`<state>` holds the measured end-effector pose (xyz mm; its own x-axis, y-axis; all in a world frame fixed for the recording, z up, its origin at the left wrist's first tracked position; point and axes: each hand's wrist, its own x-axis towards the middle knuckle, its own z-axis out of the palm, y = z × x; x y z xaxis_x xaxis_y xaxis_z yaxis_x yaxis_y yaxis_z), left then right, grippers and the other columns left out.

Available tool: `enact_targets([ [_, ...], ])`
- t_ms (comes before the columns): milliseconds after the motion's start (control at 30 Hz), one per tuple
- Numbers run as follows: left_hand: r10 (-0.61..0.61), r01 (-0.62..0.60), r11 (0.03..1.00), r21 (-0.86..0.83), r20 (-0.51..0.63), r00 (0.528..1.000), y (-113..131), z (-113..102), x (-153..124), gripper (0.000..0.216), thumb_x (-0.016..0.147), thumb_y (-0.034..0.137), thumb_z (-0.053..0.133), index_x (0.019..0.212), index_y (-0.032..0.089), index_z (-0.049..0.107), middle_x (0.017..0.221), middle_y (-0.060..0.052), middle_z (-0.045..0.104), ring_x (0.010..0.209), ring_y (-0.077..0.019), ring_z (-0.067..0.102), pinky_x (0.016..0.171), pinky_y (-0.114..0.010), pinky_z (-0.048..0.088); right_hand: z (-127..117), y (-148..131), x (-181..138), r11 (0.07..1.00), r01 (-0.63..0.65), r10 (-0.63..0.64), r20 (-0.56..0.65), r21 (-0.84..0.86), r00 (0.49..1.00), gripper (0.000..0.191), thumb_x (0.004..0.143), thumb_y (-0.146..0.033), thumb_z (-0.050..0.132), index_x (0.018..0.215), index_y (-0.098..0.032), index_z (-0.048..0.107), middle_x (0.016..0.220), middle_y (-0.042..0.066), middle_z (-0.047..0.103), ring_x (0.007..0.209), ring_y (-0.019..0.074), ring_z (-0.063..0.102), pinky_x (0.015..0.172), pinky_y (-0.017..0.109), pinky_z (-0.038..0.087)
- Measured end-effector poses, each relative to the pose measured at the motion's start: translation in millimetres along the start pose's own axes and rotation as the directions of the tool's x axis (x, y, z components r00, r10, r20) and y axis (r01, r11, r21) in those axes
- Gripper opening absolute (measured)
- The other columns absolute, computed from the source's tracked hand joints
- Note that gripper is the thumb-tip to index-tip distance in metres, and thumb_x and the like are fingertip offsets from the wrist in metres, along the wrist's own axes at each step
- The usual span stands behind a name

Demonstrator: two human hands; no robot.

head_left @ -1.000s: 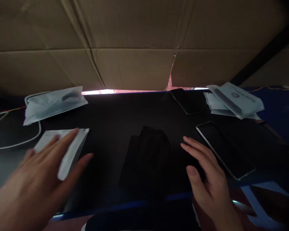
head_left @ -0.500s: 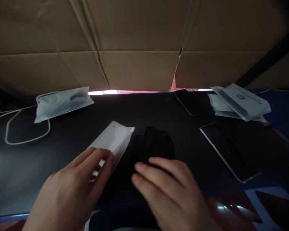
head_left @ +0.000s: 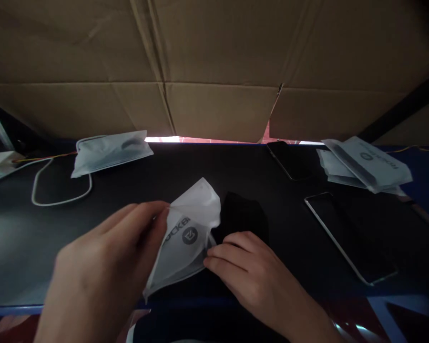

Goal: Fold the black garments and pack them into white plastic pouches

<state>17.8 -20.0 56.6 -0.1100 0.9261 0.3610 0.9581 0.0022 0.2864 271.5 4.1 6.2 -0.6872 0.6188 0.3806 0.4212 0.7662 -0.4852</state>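
Observation:
My left hand (head_left: 110,257) is closed, pinching the left edge of a frosted white plastic pouch (head_left: 195,216) printed with dark letters and a round logo. The pouch tilts up off the table, bowed at its right side. At that right edge, the fingers of my right hand (head_left: 246,264) are pressed together on the film; the thumb is hidden. Just behind my right hand lies a soft-looking black item (head_left: 245,212), too dark to make out its kind.
The black table mat (head_left: 171,162) has a blue edge. To the right lie two dark smartphones (head_left: 346,238) and a stack of white printed pouches (head_left: 375,164). Back left are a filled pouch (head_left: 112,152) and a looped white cable (head_left: 62,202). Cardboard (head_left: 221,109) walls the back.
My left hand has lifted and turned the pouch so its printed face shows. My right hand has come from the black item onto the pouch's right edge. The view has shifted slightly.

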Motion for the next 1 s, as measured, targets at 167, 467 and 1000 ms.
enact_targets([
  [167,0.165,-0.166,0.985,0.045,0.035,0.986,5,14,-2,0.031,0.112,0.042,0.045,0.103,0.03,0.072,0.099,0.004,0.081,0.058,-0.0128,0.07,0.049,-0.028,0.041,-28,9,-11,0.994,-0.078,0.085,0.092,-0.083,0.992,0.05,0.108,-0.041,0.071,0.156,-0.03,0.06,0.164,-0.005,0.061,0.154,0.0277,0.051,0.124,0.049,0.051],
  [467,0.145,-0.147,0.976,0.159,0.025,0.989,6,28,-4,0.034,0.11,0.039,0.045,0.099,0.028,0.076,0.097,0.001,0.083,0.061,-0.0178,0.074,0.048,-0.03,0.04,-5,16,-37,0.961,-0.16,0.116,-0.197,-0.225,0.973,0.037,0.108,-0.01,0.055,0.139,-0.022,0.071,0.135,-0.001,0.081,0.133,0.0246,0.073,0.114,0.047,0.061],
  [1000,0.098,-0.031,0.841,-0.54,0.096,0.991,50,48,-8,0.018,0.104,0.03,0.062,0.09,0.028,0.075,0.073,0.009,0.072,0.065,-0.0121,0.07,0.125,-0.047,0.045,16,-22,-10,0.907,-0.353,0.285,-0.284,-0.231,0.915,0.032,0.104,-0.016,0.061,0.132,-0.02,0.076,0.128,0.008,0.082,0.121,0.0345,0.072,0.098,0.053,0.059],
])
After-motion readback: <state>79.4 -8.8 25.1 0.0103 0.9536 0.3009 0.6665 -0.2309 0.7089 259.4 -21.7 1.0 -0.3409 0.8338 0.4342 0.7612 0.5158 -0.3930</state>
